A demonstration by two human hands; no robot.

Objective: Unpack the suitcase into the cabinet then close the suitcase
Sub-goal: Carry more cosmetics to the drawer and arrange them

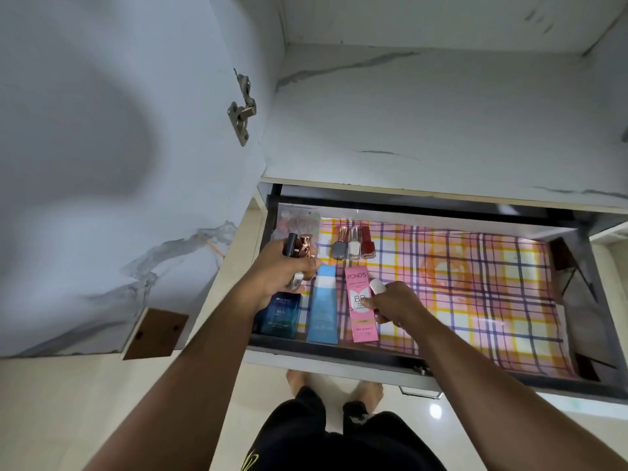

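Note:
A cabinet drawer (339, 350) stands pulled out, lined with pink, yellow and purple checked paper (475, 283). In it lie a dark blue perfume box (282, 314), a light blue tube (324, 307), a pink Pond's box (360, 300) and three nail polish bottles (353, 248). My left hand (282, 273) hovers over the drawer's left end, shut on a few small cosmetic bottles (299, 248) with black and rose-gold caps. My right hand (394, 305) rests beside the pink box, shut on a small white container (378, 287). The suitcase is out of view.
An open marble-patterned cabinet door (102, 164) with a metal hinge (242, 110) hangs at the left. A white marble shelf (441, 124) sits above the drawer. A clear packet of small items (299, 217) lies in the drawer's back left corner. My bare feet (334, 385) stand on the tiled floor.

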